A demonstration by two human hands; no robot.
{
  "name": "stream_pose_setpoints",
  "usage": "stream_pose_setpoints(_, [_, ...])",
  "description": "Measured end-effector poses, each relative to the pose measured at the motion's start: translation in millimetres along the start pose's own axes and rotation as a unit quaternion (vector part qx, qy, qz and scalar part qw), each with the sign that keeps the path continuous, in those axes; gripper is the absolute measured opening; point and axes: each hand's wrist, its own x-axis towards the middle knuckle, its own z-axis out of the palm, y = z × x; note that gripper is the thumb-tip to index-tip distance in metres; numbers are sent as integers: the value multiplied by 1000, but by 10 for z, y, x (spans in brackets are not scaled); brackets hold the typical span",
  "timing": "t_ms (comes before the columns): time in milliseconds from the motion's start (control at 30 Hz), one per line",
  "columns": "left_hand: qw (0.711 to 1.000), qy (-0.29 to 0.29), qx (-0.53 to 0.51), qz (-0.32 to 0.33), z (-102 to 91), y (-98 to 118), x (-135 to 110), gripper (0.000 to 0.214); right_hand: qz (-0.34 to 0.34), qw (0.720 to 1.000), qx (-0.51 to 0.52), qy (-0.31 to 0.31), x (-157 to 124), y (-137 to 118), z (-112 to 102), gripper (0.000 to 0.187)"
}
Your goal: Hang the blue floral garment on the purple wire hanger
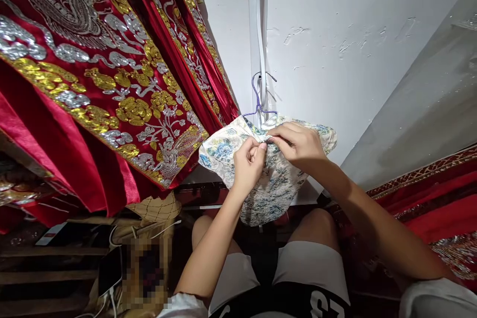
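A short-sleeved garment, white with blue and yellow flowers, hangs on a purple wire hanger in front of me. My left hand pinches the front of its neckline, thumb and fingers closed together. From the right, my right hand grips the same spot at the collar, its fingertips almost touching the left thumb. Whatever small fastening may lie between the fingertips is too hidden to make out. The hanger's hook rises above the collar, next to a white cable on the wall.
Red cloth with gold and silver embroidery hangs on the left. A white wall stands behind the garment. More red trimmed fabric is at right. At lower left are wooden slats, a dark phone-like device and white cables.
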Motion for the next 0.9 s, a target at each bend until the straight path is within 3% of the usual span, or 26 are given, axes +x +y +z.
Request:
stream_pose_setpoints(167, [998,-34,-45,-14,8,33,76,38,32,998,47,9,18,-30,20,18])
stream_pose_setpoints(300, [999,-41,-16,-23,-1,23,145,34,55,994,89,33,27,-64,12,13])
stream_pose_setpoints(400, [994,-57,84,-31,-8,-153,83,29,79,985,129,81,88,-2,-106,14])
stream_pose_setpoints(567, [972,-130,178,-75,-70,-594,-343,30,102,962,145,210,182,275,-480,17])
stream_pose_setpoints(667, [971,-145,169,-86,-185,-750,-498,27,140,948,227,173,82,338,-658,20])
stream_pose_setpoints(733, [980,-81,174,-48,-290,-783,-440,19,187,924,311,122,-47,306,-745,22])
stream_pose_setpoints(800, [978,37,203,16,-408,-771,-259,19,222,899,366,91,-200,263,-819,25])
stream_pose_setpoints(900, [939,171,276,114,-574,-706,129,40,257,874,405,75,-446,268,-886,30])
